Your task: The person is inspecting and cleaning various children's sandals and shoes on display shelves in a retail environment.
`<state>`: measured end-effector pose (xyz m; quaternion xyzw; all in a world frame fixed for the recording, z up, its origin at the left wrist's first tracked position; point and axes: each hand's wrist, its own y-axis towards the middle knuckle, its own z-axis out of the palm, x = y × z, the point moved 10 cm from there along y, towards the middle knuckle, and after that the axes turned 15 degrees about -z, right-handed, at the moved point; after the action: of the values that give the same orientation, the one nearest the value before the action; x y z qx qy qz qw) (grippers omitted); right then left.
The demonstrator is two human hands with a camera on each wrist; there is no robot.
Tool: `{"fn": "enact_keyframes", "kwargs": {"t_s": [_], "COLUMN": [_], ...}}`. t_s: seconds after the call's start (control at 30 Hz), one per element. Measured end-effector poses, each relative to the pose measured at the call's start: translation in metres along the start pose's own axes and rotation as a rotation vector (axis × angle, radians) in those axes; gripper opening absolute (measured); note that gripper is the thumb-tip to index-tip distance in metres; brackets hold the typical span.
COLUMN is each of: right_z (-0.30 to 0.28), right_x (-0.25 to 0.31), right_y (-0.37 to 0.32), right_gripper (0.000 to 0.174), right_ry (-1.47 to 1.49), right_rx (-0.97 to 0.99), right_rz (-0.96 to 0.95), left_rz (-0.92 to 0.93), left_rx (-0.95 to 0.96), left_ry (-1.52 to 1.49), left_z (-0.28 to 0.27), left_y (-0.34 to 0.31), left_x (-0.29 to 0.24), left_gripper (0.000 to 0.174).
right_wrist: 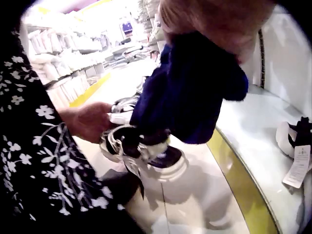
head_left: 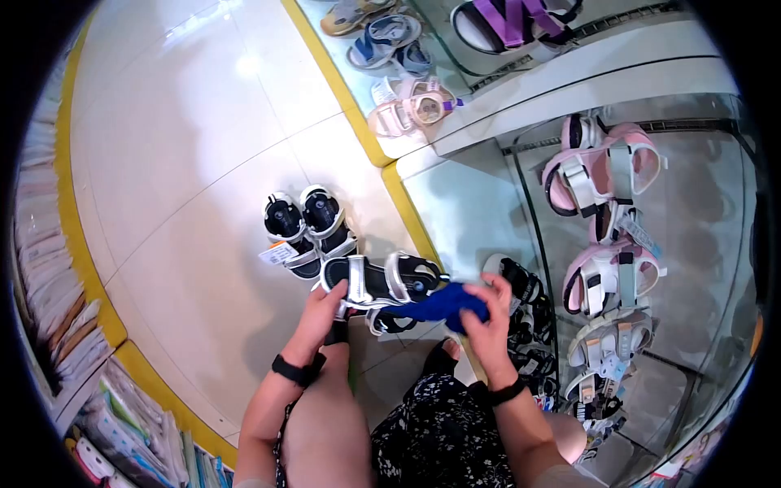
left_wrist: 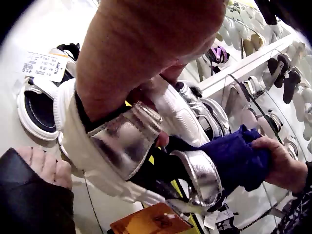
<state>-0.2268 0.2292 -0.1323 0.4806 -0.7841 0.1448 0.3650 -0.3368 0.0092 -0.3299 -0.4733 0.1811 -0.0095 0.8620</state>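
Note:
In the head view my left hand [head_left: 319, 317] grips a black sandal with silver straps [head_left: 376, 281] and a white sole by its toe end. Part of a second silver-strapped sandal [head_left: 389, 323] shows just below it. My right hand [head_left: 488, 321] holds a bunched dark blue cloth [head_left: 435, 309] along the near side and heel of the gripped sandal. From the left wrist, the cloth [left_wrist: 239, 158] lies against the silver heel strap [left_wrist: 197, 175]. In the right wrist view the cloth [right_wrist: 187, 92] hangs from my right hand [right_wrist: 219, 22] and hides part of the sandals.
On the tiled floor stands a pair of black and white sandals [head_left: 305, 224] with a price tag [head_left: 277, 253]. Glass shelves at the right hold pink and white sandals [head_left: 606, 175] and several others. A yellow edge [head_left: 411, 207] borders the shelf base. Packaged goods [head_left: 122, 431] line the left.

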Motion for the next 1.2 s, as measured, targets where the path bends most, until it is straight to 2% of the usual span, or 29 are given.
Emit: {"fn": "enact_keyframes", "kwargs": {"t_s": [0.1, 0.17, 0.23, 0.3, 0.4, 0.43, 0.5, 0.57, 0.6, 0.63, 0.67, 0.73, 0.83, 0.9, 1.0, 1.03, 1.07, 1.1, 1.17, 1.2], "right_z": [-0.019, -0.017, 0.031, 0.095, 0.099, 0.092, 0.07, 0.043, 0.026, 0.009, 0.008, 0.002, 0.009, 0.025, 0.077, 0.086, 0.093, 0.107, 0.1, 0.077], "right_x": [-0.011, -0.024, -0.119, -0.113, -0.127, -0.137, -0.17, -0.21, -0.222, -0.224, -0.231, -0.234, -0.238, -0.187, -0.127, -0.097, -0.084, -0.091, -0.081, -0.073], "right_y": [0.034, 0.061, 0.072, 0.094, 0.133, 0.149, 0.165, 0.163, 0.157, 0.149, 0.142, 0.127, 0.09, 0.078, 0.041, 0.034, 0.025, 0.016, 0.018, 0.031], "right_gripper": [0.042, 0.047, 0.053, 0.05, 0.051, 0.044, 0.038, 0.035, 0.034, 0.034, 0.034, 0.035, 0.036, 0.034, 0.035, 0.038, 0.037, 0.033, 0.033, 0.033], "right_ry": [-0.214, -0.394, -0.48, -0.679, -0.712, -0.725, -0.748, -0.997, -1.009, -0.86, -0.903, -0.946, -0.937, -0.806, -0.711, -0.534, -0.33, 0.001, 0.336, 0.266], "right_rx": [-0.222, -0.337, -0.247, 0.197, 0.192, 0.119, 0.026, -0.145, -0.172, -0.16, -0.228, -0.29, -0.33, -0.153, -0.025, -0.017, -0.022, -0.022, -0.124, -0.193], "right_rz": [-0.111, -0.074, -0.059, -0.052, -0.144, -0.158, -0.067, -0.114, -0.116, 0.101, 0.046, 0.084, 0.337, 0.421, 0.149, 0.086, 0.115, 0.184, 0.284, 0.235], "left_rz": [0.02, 0.096, 0.16, 0.149, 0.148, 0.136, 0.12, 0.125, 0.122, 0.121, 0.117, 0.084, 0.169, 0.146, 0.171, 0.187, 0.207, 0.21, 0.215, 0.206], "left_rx": [-0.016, -0.063, -0.118, -0.113, -0.17, -0.198, -0.19, -0.224, -0.228, -0.223, -0.217, -0.197, -0.206, -0.194, -0.169, -0.177, -0.189, -0.186, -0.194, -0.182], "left_ry": [-0.081, -0.154, -0.212, -0.128, -0.08, -0.041, 0.019, 0.069, 0.037, 0.032, 0.023, 0.037, 0.037, 0.036, -0.008, -0.006, -0.004, 0.0, -0.001, -0.034], "left_z": [-0.014, -0.018, -0.03, -0.039, -0.04, -0.039, -0.034, -0.041, -0.036, -0.037, -0.039, -0.037, -0.033, -0.03, -0.033, -0.032, -0.033, -0.033, -0.039, -0.042], "left_y": [-0.006, -0.019, -0.027, -0.029, -0.034, -0.038, -0.044, -0.043, -0.048, -0.046, -0.044, -0.043, -0.039, -0.038, -0.031, -0.033, -0.034, -0.036, -0.04, -0.039], "left_x": [-0.003, -0.017, -0.02, -0.018, -0.015, -0.016, -0.015, -0.01, -0.015, -0.015, -0.012, -0.011, -0.021, -0.024, -0.019, -0.021, -0.023, -0.024, -0.023, -0.02], "left_gripper": [0.027, 0.028, 0.028, 0.028, 0.029, 0.029, 0.028, 0.028, 0.027, 0.028, 0.028, 0.029, 0.029, 0.03, 0.031, 0.031, 0.031, 0.031, 0.031, 0.03]}}
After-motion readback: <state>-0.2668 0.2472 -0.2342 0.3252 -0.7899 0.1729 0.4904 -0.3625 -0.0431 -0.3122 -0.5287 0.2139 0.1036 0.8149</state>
